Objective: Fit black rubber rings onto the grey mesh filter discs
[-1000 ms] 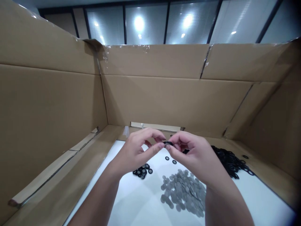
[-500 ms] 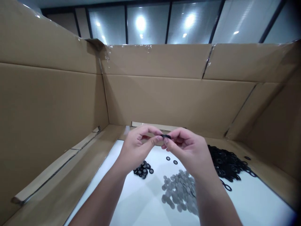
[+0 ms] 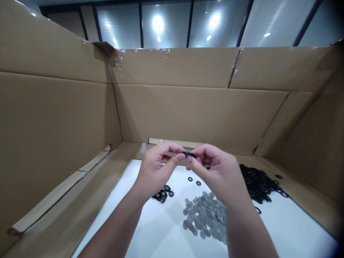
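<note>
Ideally, pinch the black ring (image 3: pixel 189 154) evenly & hold it level: it's up above the white surface (image 3: pixel 150 229), L hand (image 3: pixel 158 166) & R hand (image 3: pixel 216 168) each w/ a narrow thumb-and-finger grip on opp. edges. Grey discs (image 3: pixel 206 215) lie below, nearer the body.

The left hand (image 3: pixel 157 168) and right hand (image 3: pixel 221 173) are ungloved, with slim fingers (image 3: pixel 170 146) and smoothly rounded backs. The left forearm (image 3: pixel 116 222) and right forearm (image 3: pixel 247 227) are bare too, even in outline and broadening toward the elbows. The thumbnails look short, though they are too small and soft to be sure.
</note>
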The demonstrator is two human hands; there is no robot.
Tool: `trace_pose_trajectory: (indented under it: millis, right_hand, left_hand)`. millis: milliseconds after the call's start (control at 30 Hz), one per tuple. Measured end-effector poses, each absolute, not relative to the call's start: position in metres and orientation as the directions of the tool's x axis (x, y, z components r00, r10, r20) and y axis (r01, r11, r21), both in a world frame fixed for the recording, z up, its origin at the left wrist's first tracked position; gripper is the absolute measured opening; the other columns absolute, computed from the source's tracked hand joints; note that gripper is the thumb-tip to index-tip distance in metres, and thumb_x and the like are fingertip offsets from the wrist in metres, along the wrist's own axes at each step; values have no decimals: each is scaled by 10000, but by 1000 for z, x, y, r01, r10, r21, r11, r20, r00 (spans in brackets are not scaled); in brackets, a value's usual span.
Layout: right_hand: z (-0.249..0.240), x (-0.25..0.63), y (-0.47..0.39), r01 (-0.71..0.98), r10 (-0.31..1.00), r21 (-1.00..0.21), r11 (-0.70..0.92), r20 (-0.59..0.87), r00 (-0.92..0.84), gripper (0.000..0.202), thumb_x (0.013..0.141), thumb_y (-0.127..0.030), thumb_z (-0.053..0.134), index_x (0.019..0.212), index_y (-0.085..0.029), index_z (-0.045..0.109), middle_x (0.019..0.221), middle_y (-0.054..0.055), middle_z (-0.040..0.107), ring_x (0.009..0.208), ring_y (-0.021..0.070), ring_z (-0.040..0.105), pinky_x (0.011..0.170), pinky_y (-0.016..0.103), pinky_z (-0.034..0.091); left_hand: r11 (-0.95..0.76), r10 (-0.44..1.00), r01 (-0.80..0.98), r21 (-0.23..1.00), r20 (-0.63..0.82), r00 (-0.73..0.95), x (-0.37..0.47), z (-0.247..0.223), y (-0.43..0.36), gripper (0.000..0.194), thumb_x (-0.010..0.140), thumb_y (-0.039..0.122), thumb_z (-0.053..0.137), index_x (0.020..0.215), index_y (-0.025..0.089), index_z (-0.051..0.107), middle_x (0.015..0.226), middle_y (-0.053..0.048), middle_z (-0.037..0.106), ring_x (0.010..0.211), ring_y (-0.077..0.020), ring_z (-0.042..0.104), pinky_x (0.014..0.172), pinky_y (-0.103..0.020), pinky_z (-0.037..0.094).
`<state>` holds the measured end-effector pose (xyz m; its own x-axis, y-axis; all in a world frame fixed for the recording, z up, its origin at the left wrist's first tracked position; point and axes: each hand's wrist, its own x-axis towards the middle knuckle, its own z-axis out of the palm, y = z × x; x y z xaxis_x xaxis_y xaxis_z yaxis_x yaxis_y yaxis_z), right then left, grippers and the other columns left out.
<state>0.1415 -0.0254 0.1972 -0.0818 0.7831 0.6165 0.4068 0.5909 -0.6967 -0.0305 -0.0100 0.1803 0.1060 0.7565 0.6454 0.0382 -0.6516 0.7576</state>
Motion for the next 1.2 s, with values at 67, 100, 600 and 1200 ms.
trace_pose_trajectory:
  millis: [67, 100, 600, 1200]
  right_hand:
    - [195, 139, -22, 325, 775, -718, 615, 627, -80, 78, 859, -264, 684, 823, -196, 692, 679, 9, 669, 608, 135, 606, 543, 247, 480]
    - [193, 138, -21, 275, 767, -726, 630, 636, -79, 82, 868, -276, 690, 840, -199, 698, 708, 12, 681, 631, 138, 626, 565, 249, 504]
    - [189, 133, -16, 259, 697, -656, 709, 706, -123, 127, 850, -210, 677, 735, -202, 624, 665, -7, 630, 590, 119, 571, 516, 237, 446]
    - [207, 153, -32, 489, 727, -572, 659, 652, -218, 168, 784, -164, 664, 647, -201, 575, 574, -41, 495, 544, 104, 459, 512, 247, 367]
  left_hand:
    - [-637, 762, -49, 769, 638, 105, -30, 181, -9, 110, 866, 289, 741, 924, 196, 736, 908, -38, 749, 815, -152, 720, 743, -253, 596]
    - [-624, 768, -99, 775, 632, 106, -30, 181, -9, 113, 860, 279, 749, 931, 192, 738, 895, -36, 753, 798, -147, 722, 741, -252, 603]
    - [-601, 765, -97, 794, 606, 218, -45, 193, -13, 54, 857, 225, 747, 881, 178, 733, 841, -20, 740, 774, -119, 704, 689, -188, 567]
    - [-634, 751, -30, 773, 624, 214, -32, 178, -8, 121, 883, 297, 708, 867, 179, 689, 793, -22, 652, 718, -110, 601, 617, -199, 489]
